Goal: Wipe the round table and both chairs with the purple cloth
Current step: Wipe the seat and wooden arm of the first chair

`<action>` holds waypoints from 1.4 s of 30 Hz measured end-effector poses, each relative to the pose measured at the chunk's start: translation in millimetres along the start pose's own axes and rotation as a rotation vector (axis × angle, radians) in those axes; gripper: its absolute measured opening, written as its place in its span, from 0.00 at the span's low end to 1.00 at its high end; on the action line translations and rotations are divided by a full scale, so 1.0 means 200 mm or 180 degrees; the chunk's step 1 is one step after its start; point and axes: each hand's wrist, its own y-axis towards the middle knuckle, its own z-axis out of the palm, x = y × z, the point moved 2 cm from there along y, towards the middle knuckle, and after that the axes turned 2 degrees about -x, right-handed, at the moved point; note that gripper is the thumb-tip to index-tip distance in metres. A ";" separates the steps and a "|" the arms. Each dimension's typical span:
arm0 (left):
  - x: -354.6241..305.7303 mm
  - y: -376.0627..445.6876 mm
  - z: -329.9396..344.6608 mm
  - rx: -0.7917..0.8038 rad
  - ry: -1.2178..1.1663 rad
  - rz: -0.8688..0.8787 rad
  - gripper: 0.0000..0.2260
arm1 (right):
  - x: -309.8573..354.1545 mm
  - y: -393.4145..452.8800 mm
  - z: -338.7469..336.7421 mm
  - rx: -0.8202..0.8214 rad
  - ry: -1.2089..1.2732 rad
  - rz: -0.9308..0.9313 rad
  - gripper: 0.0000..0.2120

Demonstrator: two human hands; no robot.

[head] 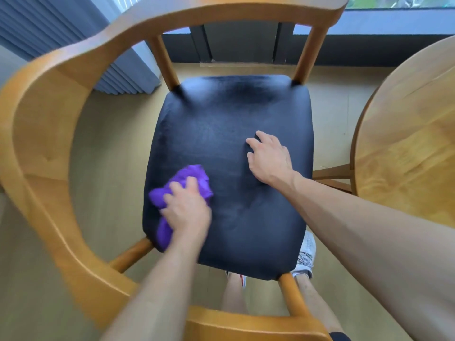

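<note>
The left hand (pixel 187 210) presses the bunched cloth (pixel 181 183), fingers curled on it, at seven o'clock on the chair (pixel 229 168) seat. The right hand (pixel 269 157) rests there, fingers spread. The bench (pixel 406 134) sits at three o'clock; its wiping cannot be judged.

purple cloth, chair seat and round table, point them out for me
purple cloth (pixel 190 175): head view, bunched upper part beyond the left hand's fingers.
chair seat (pixel 221 124): head view, bare dark cushion middle.
round table (pixel 403 134): head view, bare wooden top.
</note>
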 end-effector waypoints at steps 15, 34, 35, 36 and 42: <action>-0.65 0.19 -0.29 0.0498 -0.3398 0.0604 0.17 | -0.14 0.00 -0.21 -0.1809 0.1933 0.0463 0.18; -0.45 0.58 -0.05 -0.0735 -0.0230 0.1505 0.25 | -0.21 0.34 -0.20 -0.0841 -0.0681 -0.0175 0.25; -0.45 0.59 -0.05 -0.0718 -0.0222 0.1524 0.25 | -0.28 0.36 -0.24 -0.0954 -0.0596 0.0010 0.25; -0.45 0.59 -0.05 -0.0708 -0.0192 0.1541 0.25 | -0.34 0.39 -0.27 -0.1065 -0.0484 0.0229 0.25; -0.44 0.59 -0.04 -0.0686 -0.0209 0.1575 0.25 | -0.61 0.54 -0.34 -0.1194 0.0354 0.1634 0.17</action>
